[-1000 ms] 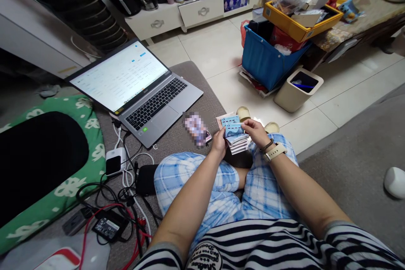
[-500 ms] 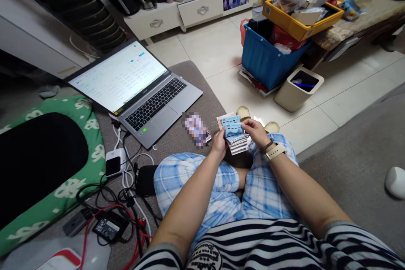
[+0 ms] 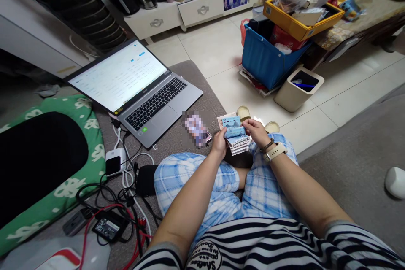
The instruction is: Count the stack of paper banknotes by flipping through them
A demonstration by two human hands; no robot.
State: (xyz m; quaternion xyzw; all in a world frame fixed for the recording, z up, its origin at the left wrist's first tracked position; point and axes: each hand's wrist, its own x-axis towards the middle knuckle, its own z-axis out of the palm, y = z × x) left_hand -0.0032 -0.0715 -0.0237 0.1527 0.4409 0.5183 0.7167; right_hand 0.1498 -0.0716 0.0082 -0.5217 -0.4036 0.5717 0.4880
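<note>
My left hand is closed round the left side of a fanned stack of tickets, thumb on top. They are blue and pinkish paper slips with print on them. At the right edge, my right hand pinches one blue ticket, which curls over toward me. Another blue ticket lies behind it, with paler slips sticking out at the far left. Several folded ends hang down on the near side. The fingers under the stack are hidden. My right wrist wears a watch and a dark bracelet.
An open laptop sits on the grey sofa seat at the left, with a blurred-out phone beside it. Cables and a power adapter lie lower left. A blue bin and a beige wastebasket stand on the floor.
The top blue ticket was fairly flat and is now bent over toward me by my right fingers, showing more of the ticket behind. My left hand has hardly moved.
</note>
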